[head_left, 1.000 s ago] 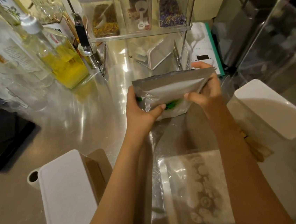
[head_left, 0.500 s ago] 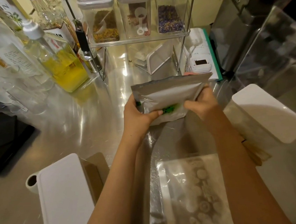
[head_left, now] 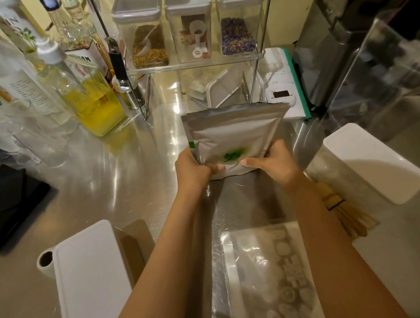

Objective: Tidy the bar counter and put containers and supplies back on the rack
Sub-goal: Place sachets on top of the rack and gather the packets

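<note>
1. Silver foil is what you are dealing with: the pouch (head_left: pixel 234 133) stands upright in front of you, just short of the rack (head_left: pixel 265 21), its bottom edge low over the steel counter (head_left: pixel 151 154); whether it touches the counter is hidden by your hands.
2. Expect the pouch to feel light and limp. The foil looks slick and crinkly, so it can slide or buckle if you squeeze the flat middle.
3. Your best hold is probably where you have it now, at the two lower corners, where the pouch is fuller and stiffer. The sealed top band is the other firm place.
4. Your left hand (head_left: pixel 191 168) grips the lower left corner, fingers curled round behind and the thumb pressed across the front.
5. Your right hand (head_left: pixel 272 162) grips the lower right corner the same way, thumb lying along the front beside the green mark.
6. Both hands are closed round the pouch and hold nothing else.
7. The three clear jars (head_left: pixel 189 26) already fill the rack's shelf, so the open space beneath it seems the likelier home.
8. A clear bag (head_left: pixel 270 276) lies flat on the counter between your forearms, and two white-lidded boxes (head_left: pixel 93 287) stand to either side, not yet put away.
</note>
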